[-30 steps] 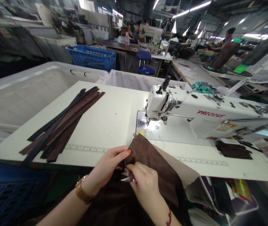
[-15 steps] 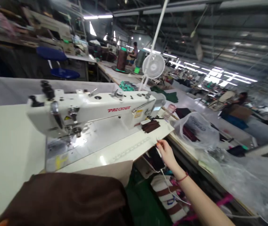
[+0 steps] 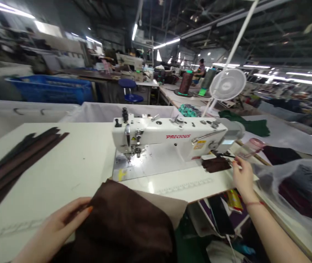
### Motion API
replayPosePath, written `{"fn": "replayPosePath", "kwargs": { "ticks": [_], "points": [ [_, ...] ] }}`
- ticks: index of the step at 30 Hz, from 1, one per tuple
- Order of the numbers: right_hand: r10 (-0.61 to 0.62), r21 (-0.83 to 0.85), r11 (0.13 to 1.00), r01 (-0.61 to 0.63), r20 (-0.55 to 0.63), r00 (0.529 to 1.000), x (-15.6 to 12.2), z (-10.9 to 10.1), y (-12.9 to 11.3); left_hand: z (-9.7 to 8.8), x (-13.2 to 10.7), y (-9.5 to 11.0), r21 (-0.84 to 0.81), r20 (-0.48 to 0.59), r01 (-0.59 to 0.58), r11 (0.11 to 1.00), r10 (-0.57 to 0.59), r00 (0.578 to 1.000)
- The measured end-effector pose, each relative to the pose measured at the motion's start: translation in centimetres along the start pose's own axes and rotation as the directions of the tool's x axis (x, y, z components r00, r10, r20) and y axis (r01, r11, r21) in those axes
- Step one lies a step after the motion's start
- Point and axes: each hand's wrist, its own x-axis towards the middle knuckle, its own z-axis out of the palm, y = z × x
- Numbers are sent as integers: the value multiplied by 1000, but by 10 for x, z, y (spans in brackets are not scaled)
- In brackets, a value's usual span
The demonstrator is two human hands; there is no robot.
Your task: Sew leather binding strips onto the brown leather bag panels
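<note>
- At far left we see dark strips [image 3: 18, 160] lying loose on the pale surface [image 3: 90, 157], apart from the cloth.
- Next, we find the left hand [image 3: 64, 223] with its fingers pinched on the brown cloth's left edge.
- The brown cloth [image 3: 125, 223] lies at the surface's front edge, before the sewing machine [image 3: 156, 133]. None of it sits under the needle area, so we judge that no stitching is under way; whether any seam is done, we cannot tell. It looks dark, smooth and softly creased, with a paler layer [image 3: 169, 208] showing at its right.
- Further right, we see a dark brown bundle [image 3: 216, 165], apart from the cloth.
- Just beside it is the right hand [image 3: 243, 177], its fingertips bunched; we cannot tell whether they grip anything.
</note>
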Motion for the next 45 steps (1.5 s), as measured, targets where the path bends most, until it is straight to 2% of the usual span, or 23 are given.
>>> {"fn": "replayPosePath", "kwargs": {
  "ticks": [2,3,4,6,7,9,12,15,18,20,22,23,24,26,28,30,32,34,37,40,41,43,45],
  "points": [
    [-99,134,987,90,62,993,-49,1,-7,-3,-3,4,-61,68,58,996,-54,996],
    [-180,213,966,143,167,969,-77,1,-12,-3,-2,7,-85,96,69,994,-61,993],
    [-281,278,938,207,258,924,-106,2,-20,-3,-2,9,-92,108,66,994,-56,993],
    [-431,367,879,303,346,833,-159,8,-40,-3,-1,14,-88,116,53,995,-43,992],
    [-472,372,862,345,341,813,-180,12,-53,-3,-1,16,-86,125,45,995,-34,992],
    [-520,339,838,427,260,814,-210,23,-81,-5,-4,17,-98,159,19,995,-4,987],
    [-528,340,832,438,245,813,-229,37,-116,-11,-13,16,-121,177,-72,990,93,980],
    [-538,372,822,431,262,801,-237,39,-147,-15,-28,17,-109,118,-247,963,259,959],
    [-557,446,791,420,238,796,-244,27,-186,-16,-50,26,-105,98,-399,911,409,907],
    [-601,557,735,387,272,751,-249,15,-214,-15,-65,32,-116,86,-449,886,460,884],
    [-660,661,655,367,263,703,-255,1,-236,-12,-76,35,-124,65,-465,877,475,878],
    [-674,692,621,368,231,702,-258,-6,-242,-10,-78,34,-128,65,-440,889,450,891],
    [-668,707,599,376,182,722,-261,-13,-245,-8,-78,32,-135,80,-387,912,399,913],
    [-611,692,595,408,60,789,-265,-28,-240,-4,-74,26,-145,165,-234,961,257,952],
    [-533,631,629,453,-73,843,-265,-41,-227,-1,-68,22,-132,303,-147,980,181,936],
    [-420,522,691,499,-271,866,-260,-53,-215,-1,-65,24,-107,405,-181,978,209,890],
    [-288,415,760,500,-474,832,-251,-64,-209,-1,-66,32,-98,441,-245,964,263,858],
    [-176,352,805,478,-627,758,-240,-77,-208,-3,-69,43,-102,471,-324,941,332,817],
    [-66,287,856,429,-763,643,-220,-95,-205,1,-73,55,-74,527,-446,892,415,742],
    [-57,159,919,360,-852,521,-193,-109,-182,13,-77,66,-27,533,-472,881,412,739],
    [-82,109,936,334,-858,508,-181,-113,-169,19,-79,73,-26,538,-477,878,415,734],
    [-156,-11,963,268,-836,527,-155,-124,-143,32,-86,94,-44,544,-515,856,452,707],
    [-205,-21,958,287,-750,629,-129,-139,-121,46,-96,126,-100,531,-555,826,516,672]
  ]
}}
